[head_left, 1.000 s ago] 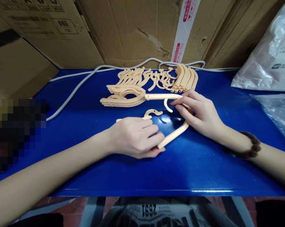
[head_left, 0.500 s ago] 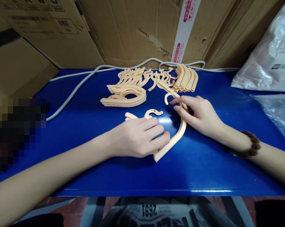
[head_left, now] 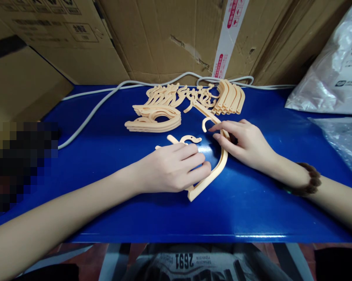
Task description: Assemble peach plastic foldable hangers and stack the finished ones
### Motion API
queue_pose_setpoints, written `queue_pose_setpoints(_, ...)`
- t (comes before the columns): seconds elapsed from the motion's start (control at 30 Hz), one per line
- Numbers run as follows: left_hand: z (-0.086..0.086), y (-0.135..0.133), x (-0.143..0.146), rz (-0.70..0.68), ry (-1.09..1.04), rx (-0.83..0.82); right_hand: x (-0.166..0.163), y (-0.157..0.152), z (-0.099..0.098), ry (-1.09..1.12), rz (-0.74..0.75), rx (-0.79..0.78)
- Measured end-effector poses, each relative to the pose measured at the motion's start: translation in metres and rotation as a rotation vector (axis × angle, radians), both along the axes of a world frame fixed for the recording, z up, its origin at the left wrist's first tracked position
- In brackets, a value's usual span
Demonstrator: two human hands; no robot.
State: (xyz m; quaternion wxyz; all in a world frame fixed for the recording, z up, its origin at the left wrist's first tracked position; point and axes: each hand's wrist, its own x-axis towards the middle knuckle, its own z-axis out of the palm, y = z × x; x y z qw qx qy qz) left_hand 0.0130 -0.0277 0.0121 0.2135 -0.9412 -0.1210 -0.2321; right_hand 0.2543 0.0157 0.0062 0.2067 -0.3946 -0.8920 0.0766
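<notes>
A peach plastic hanger (head_left: pixel 213 175) lies across the middle of the blue table (head_left: pixel 164 218). My left hand (head_left: pixel 172 168) is closed on its near end, thumb and fingers pinching the arm. My right hand (head_left: pixel 246 142) is closed on the far arm of the same hanger, fingertips by its small hook (head_left: pixel 205 124). A loose hook piece (head_left: pixel 190 138) lies on the table just beyond my left fingers. Behind lie a flat stack of hanger arms (head_left: pixel 154 119), a row of hook pieces (head_left: pixel 178 95) and several arms (head_left: pixel 230 97) standing on edge.
A grey cable (head_left: pixel 91 113) runs along the table's back and left. Cardboard boxes (head_left: pixel 164 39) stand behind. Plastic bags (head_left: pixel 333 74) lie at the right. A bead bracelet (head_left: pixel 308 181) is on my right wrist. A pixelated patch (head_left: pixel 20 164) covers the left.
The far arm of the hanger has swung from lying sideways to pointing away toward the pile, and both hands shifted slightly with it. A second piece now shows beyond my left fingers.
</notes>
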Motion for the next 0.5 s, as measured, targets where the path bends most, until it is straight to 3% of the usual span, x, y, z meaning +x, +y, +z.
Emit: queue_pose_setpoints(0.5, -0.0080, 0.0019, 0.0022, 0.033, 0.016, -0.053, 0.0003, -0.0010, 0.0004, -0.039, 0.029, 0.004)
